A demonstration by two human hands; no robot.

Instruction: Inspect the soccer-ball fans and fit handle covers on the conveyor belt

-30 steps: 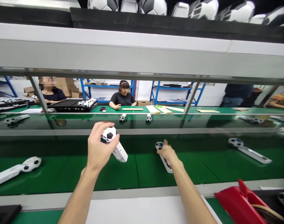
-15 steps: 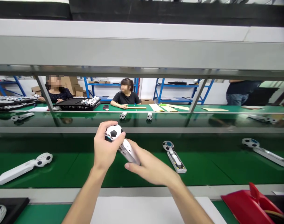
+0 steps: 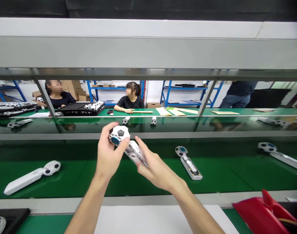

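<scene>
Between my two hands, above the green belt, is a white handheld device with a football-patterned head [image 3: 120, 132] and a long handle. My left hand [image 3: 108, 156] is closed around the head, thumb on the lower side. A blue disc shows on the head's underside. My right hand [image 3: 158, 169] grips the handle, covering its lower end; the handle's hollow side partly shows. To the right on the belt lies a similar device [image 3: 190, 165] with its handle open and inner parts visible. Another device [image 3: 32, 177] lies at left, and a third [image 3: 280, 156] at far right.
White paper [image 3: 148, 219] covers the near bench, with a red container [image 3: 265, 211] at right and a black tray [image 3: 16, 216] at left. A grey overhead beam [image 3: 148, 53] spans the view. Two co-workers sit opposite, near trays of similar devices; another person stands behind.
The device has tilted in my hands, bringing the blue disc into view. My right fingers have shifted on the handle. Devices on the near belt have moved right; the standing person has moved left.
</scene>
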